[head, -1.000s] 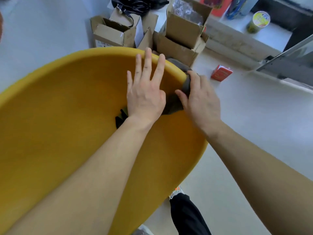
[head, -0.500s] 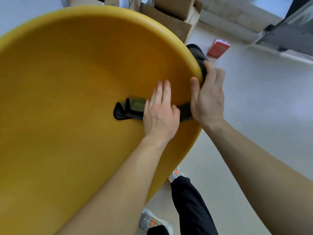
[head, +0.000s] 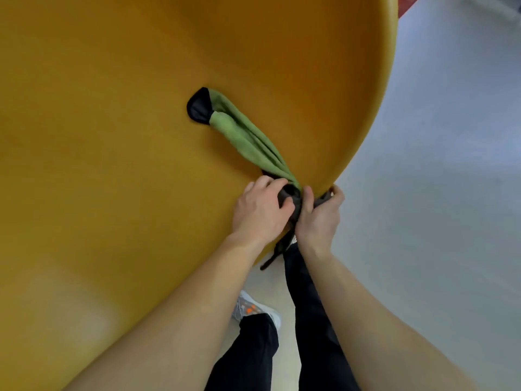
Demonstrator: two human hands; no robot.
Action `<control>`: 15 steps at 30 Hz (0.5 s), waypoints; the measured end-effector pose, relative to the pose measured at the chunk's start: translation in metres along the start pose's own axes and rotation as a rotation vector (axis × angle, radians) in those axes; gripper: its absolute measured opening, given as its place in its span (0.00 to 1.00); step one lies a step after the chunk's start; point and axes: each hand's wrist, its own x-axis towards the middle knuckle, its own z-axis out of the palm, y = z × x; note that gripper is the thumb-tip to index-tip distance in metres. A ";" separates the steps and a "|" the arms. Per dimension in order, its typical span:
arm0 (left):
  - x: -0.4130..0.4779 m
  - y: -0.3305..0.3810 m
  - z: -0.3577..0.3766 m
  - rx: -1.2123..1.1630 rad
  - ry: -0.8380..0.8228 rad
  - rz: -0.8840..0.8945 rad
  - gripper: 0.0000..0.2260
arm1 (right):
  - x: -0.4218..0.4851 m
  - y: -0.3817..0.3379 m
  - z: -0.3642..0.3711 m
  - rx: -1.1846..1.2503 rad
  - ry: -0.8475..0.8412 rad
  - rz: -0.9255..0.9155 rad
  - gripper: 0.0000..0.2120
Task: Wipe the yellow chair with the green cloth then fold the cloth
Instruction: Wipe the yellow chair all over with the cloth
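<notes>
Cloth [head: 248, 139] lying on chair [head: 112, 136], both hands gripping its end at the chair's right rim

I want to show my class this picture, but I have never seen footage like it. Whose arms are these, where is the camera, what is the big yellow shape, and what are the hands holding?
The camera is worn on a person's head and looks forward and down, so the two bare arms that come in from the bottom are the wearer's own. There is no machine here. The big yellow shape is the yellow chair, seen from very close, so its curved shell fills most of the view. On it lies a green cloth with dark edges, bunched into a long strip that runs to the chair's rim. The left hand and the right hand both grip the cloth's near end at that rim. Below are the person's dark trousers, a grey shoe and the pale floor.
</notes>
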 end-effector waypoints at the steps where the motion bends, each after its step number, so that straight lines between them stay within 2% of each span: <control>1: 0.000 0.008 -0.001 -0.045 0.034 0.046 0.21 | 0.012 -0.012 -0.008 0.034 0.084 -0.047 0.26; 4: 0.005 0.039 0.002 -0.150 0.168 0.189 0.23 | 0.050 -0.057 -0.028 0.090 0.250 -0.231 0.29; 6: 0.009 0.044 0.011 -0.117 0.220 0.226 0.19 | 0.060 -0.071 -0.024 0.073 0.249 -0.297 0.32; 9: 0.005 0.011 0.023 0.054 0.306 0.230 0.10 | 0.044 -0.044 -0.001 0.036 0.238 -0.308 0.32; 12: -0.025 -0.056 0.030 0.256 0.183 0.290 0.10 | -0.003 0.014 0.028 0.022 0.115 -0.135 0.28; 15: -0.074 -0.123 0.031 0.399 -0.016 0.199 0.08 | -0.087 0.074 0.066 -0.113 -0.140 0.161 0.26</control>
